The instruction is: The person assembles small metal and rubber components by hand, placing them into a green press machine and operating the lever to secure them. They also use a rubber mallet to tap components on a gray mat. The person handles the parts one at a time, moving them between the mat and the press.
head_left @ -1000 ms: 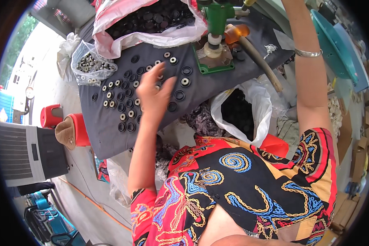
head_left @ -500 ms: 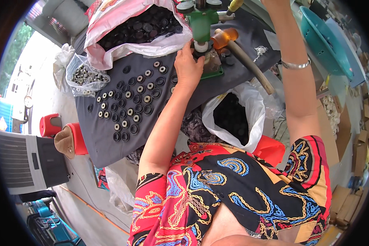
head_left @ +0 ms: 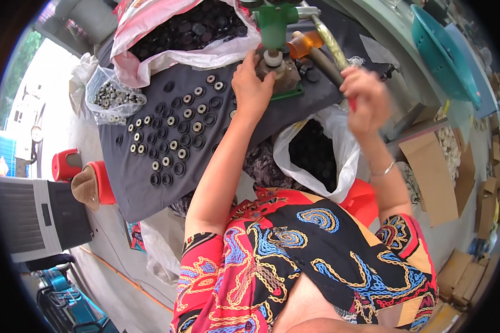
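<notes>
A: Where is the left hand (head_left: pixel 250 86)?
B: On the base of the green lever press (head_left: pixel 274 28), toward the right of the cloth-covered table (head_left: pixel 122 188). Its thumb and fingers stand apart beside the ram; I cannot tell whether they pinch anything under it.
A: And the right hand (head_left: pixel 368 100)?
B: Blurred, but its fingers are wrapped round the lower end of the press lever (head_left: pixel 331 41), beyond the table's near edge.
A: What about the rings?
B: Black rings (head_left: pixel 179 168) lie in loose rows from the table's middle toward its near left corner. Among them sit black rings with metal centres (head_left: pixel 202 109).
A: Anything along the edges?
B: At the far edge, a pink-and-white sack (head_left: pixel 129 66) gapes over dark round pieces. By the left edge, a clear plastic bag (head_left: pixel 97 114) holds small metal parts. Right of the press, an orange-headed mallet (head_left: pixel 306 44) points its handle at the near edge. Below that edge, an open white sack (head_left: pixel 347 150) holds black pieces.
</notes>
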Demonstrator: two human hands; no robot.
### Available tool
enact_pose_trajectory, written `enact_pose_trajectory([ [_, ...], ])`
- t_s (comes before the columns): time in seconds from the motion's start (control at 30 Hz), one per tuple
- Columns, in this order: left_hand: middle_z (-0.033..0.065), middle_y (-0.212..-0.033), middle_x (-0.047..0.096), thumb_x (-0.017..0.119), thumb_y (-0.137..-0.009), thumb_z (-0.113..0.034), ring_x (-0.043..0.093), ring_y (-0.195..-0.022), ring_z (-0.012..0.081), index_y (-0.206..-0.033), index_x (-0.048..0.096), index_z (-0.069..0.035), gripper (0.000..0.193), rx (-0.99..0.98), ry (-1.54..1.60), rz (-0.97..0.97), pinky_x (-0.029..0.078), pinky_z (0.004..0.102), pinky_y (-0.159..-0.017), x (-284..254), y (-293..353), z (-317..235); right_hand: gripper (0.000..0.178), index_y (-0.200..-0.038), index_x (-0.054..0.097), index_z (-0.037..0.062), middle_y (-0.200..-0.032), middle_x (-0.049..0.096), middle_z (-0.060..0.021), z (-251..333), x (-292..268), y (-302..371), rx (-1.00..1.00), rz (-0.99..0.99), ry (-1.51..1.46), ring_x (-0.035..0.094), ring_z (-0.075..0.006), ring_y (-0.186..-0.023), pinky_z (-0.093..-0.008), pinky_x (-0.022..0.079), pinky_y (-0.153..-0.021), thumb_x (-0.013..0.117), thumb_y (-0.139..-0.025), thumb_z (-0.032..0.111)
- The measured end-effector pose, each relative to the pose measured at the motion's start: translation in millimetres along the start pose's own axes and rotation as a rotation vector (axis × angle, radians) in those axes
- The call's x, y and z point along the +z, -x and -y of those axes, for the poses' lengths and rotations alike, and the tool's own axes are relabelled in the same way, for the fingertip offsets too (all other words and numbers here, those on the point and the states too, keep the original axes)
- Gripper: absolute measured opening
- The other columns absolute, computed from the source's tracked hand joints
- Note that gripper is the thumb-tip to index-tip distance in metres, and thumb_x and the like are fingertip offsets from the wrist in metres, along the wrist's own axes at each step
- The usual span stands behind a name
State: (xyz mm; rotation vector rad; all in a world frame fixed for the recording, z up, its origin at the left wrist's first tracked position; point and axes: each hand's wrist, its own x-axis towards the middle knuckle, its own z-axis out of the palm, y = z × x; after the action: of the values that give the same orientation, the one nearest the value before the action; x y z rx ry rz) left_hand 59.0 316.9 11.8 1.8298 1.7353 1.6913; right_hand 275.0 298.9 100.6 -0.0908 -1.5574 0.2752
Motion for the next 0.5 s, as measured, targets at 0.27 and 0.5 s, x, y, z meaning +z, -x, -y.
enact_pose_trajectory([
  [0.27, 0.0127, -0.099, 0.071, 0.074, -0.075, -0.002, 0.068, -0.088, 0.0214, -0.110, 0.070, -0.003, 0.036, 0.116, -0.124, -0.075, 0.053, 0.0320, -0.077, -131, 46, -15, 0.016, -0.094, 0.057, -0.0054, -0.077, 0.056, -0.0142, 5, -11, -11, 0.067, 0.095, 0.016, 0.055, -0.0221, -0.072, -0.0474, 0.053, -0.081, 0.042, -0.088, -0.008],
  [0.5, 0.0133, -0.101, 0.071, 0.066, -0.076, 0.001, 0.066, -0.093, 0.0295, -0.099, 0.072, -0.004, 0.024, -0.242, -0.510, -0.073, 0.053, 0.0370, -0.083, -290, 119, 35, 0.021, -0.104, 0.059, -0.0092, -0.076, 0.052, -0.0112, -23, 0, -131, 0.337, -0.025, 0.066, 0.055, -0.0221, -0.074, -0.0427, 0.052, -0.080, 0.045, -0.097, 0.005],
])
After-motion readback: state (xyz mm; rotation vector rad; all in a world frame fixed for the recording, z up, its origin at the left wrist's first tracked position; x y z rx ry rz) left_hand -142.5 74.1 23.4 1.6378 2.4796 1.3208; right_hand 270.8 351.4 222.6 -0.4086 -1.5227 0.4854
